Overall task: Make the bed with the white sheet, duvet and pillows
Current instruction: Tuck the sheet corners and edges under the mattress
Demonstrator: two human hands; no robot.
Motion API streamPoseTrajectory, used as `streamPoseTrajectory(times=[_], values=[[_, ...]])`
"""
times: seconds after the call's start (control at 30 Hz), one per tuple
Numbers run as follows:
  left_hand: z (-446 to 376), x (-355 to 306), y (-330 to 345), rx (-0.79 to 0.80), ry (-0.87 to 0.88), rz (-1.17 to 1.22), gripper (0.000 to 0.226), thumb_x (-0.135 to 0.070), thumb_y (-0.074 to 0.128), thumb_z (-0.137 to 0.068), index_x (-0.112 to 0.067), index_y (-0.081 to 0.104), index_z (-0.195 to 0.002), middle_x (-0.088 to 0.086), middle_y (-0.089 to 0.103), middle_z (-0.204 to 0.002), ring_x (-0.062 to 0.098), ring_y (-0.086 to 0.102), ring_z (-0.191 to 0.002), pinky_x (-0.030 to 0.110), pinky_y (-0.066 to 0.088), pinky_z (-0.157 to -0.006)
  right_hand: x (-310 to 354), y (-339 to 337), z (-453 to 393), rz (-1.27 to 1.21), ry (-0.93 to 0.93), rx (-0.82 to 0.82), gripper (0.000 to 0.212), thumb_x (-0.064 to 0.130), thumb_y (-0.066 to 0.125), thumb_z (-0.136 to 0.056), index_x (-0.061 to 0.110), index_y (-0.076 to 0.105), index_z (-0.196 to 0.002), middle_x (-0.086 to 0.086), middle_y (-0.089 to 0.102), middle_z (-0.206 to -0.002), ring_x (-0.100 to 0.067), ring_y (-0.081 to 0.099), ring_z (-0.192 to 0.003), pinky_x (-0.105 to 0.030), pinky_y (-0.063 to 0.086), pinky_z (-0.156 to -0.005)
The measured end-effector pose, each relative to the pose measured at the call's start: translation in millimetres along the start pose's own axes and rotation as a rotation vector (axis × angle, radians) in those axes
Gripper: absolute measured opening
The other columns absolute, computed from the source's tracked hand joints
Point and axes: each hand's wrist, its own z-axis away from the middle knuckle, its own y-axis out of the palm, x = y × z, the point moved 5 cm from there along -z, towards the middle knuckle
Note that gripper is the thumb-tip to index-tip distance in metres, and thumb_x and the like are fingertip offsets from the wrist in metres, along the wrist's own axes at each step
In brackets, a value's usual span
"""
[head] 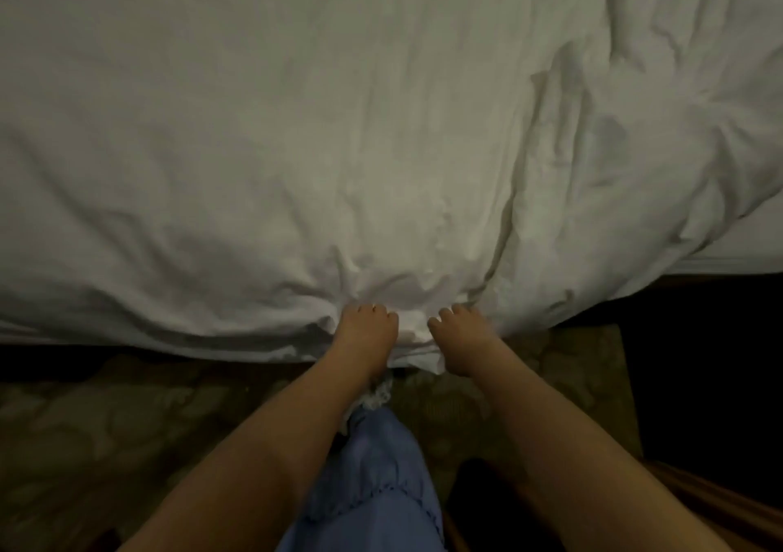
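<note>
At the bed's near edge, the left hand (367, 331) and right hand (462, 335) grip the crumpled white fabric duvet (381, 149) side by side; it stretches away from both, equally near.

Both forearms bare, no sleeves in view, no watch/rings/bands visible. Left hand (367, 328) at approx 6 o'clock of frame ctr, right hand (459, 331) just beside it toward 3 o'clock; short nails, pale at the tips. Lighting dim, so finer detail on the hands can't be told. Between the arms, at 6 o'clock near btm edge: blue garment (373, 479), soft gathered fabric w/ a scalloped seam across it. White lace trim (375, 395) at its 12 o'clock end, frilly, partly hidden behind the left forearm.
</note>
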Motion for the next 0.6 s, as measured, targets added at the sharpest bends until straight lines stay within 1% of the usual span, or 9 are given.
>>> streamPoseTrajectory(times=[0.1, 0.17, 0.3, 0.37, 0.43, 0.47, 0.53, 0.6], values=[[-15, -15, -29, -0.107, 0.006, 0.048, 0.035, -0.018, 0.049, -0.094, -0.010, 0.044, -0.127, 0.012, 0.050, -0.130, 0.028, 0.050, -0.118, 0.037, 0.040, -0.095, -35, -13, 2, 0.046, 0.024, -0.032, 0.047, 0.023, 0.056, -0.091, 0.012, 0.040, -0.134, -0.012, 0.042, -0.137, -0.030, 0.038, -0.128, -0.039, 0.032, -0.105], [-27, -29, -37, -0.143, 0.008, 0.113, 0.033, -0.020, 0.047, -0.095, -0.010, 0.044, -0.126, 0.012, 0.051, -0.128, 0.028, 0.051, -0.116, 0.037, 0.041, -0.093, -57, -11, 3, 0.086, 0.041, -0.029, 0.046, 0.022, 0.053, -0.092, 0.013, 0.040, -0.135, -0.011, 0.041, -0.137, -0.030, 0.036, -0.129, -0.039, 0.030, -0.105], [-54, -61, -29, -0.095, -0.028, 0.231, 0.040, -0.031, 0.052, -0.093, -0.009, 0.042, -0.125, 0.012, 0.048, -0.125, 0.029, 0.048, -0.115, 0.038, 0.043, -0.089, -103, 2, 0, 0.154, 0.046, 0.026, 0.053, 0.022, 0.052, -0.092, 0.016, 0.033, -0.141, -0.010, 0.033, -0.145, -0.028, 0.032, -0.132, -0.041, 0.026, -0.107], [-71, -81, -27, -0.066, -0.065, 0.302, 0.043, -0.031, 0.053, -0.092, -0.009, 0.040, -0.126, 0.012, 0.046, -0.126, 0.029, 0.046, -0.116, 0.039, 0.042, -0.090, -123, 10, -3, 0.190, -0.006, 0.038, 0.053, 0.021, 0.052, -0.092, 0.015, 0.034, -0.141, -0.011, 0.032, -0.146, -0.029, 0.029, -0.135, -0.045, 0.022, -0.111], [-96, -104, -33, -0.055, -0.085, 0.370, 0.051, -0.029, 0.057, -0.090, -0.007, 0.036, -0.131, 0.013, 0.043, -0.130, 0.028, 0.044, -0.120, 0.038, 0.041, -0.094, -145, 11, -13, 0.228, -0.073, -0.003, 0.052, 0.021, 0.050, -0.093, 0.014, 0.033, -0.142, -0.012, 0.027, -0.149, -0.030, 0.022, -0.140, -0.050, 0.011, -0.115], [-112, -116, -38, -0.059, -0.087, 0.398, 0.055, -0.028, 0.059, -0.089, -0.007, 0.034, -0.134, 0.013, 0.042, -0.132, 0.028, 0.043, -0.122, 0.038, 0.040, -0.097, -155, 11, -17, 0.255, -0.104, -0.029, 0.052, 0.021, 0.046, -0.096, 0.013, 0.030, -0.144, -0.013, 0.022, -0.152, -0.031, 0.016, -0.142, -0.054, 0.005, -0.116], [-142, -142, -43, -0.065, -0.140, 0.464, 0.068, -0.029, 0.064, -0.086, -0.006, 0.028, -0.139, 0.013, 0.039, -0.136, 0.027, 0.041, -0.125, 0.037, 0.039, -0.100, -175, 9, -25, 0.346, -0.142, -0.057, 0.053, 0.025, 0.032, -0.101, 0.014, 0.016, -0.151, -0.014, 0.008, -0.157, -0.033, 0.002, -0.146, -0.059, -0.005, -0.113], [-168, -165, -44, -0.039, -0.229, 0.497, 0.087, -0.038, 0.068, -0.081, -0.003, 0.019, -0.144, 0.016, 0.033, -0.139, 0.028, 0.040, -0.126, 0.036, 0.038, -0.102, -198, 13, -36, 0.458, -0.138, -0.059, 0.055, 0.032, 0.025, -0.102, 0.016, 0.008, -0.152, -0.013, 0.004, -0.159, -0.031, -0.003, -0.146, -0.061, -0.009, -0.110]])
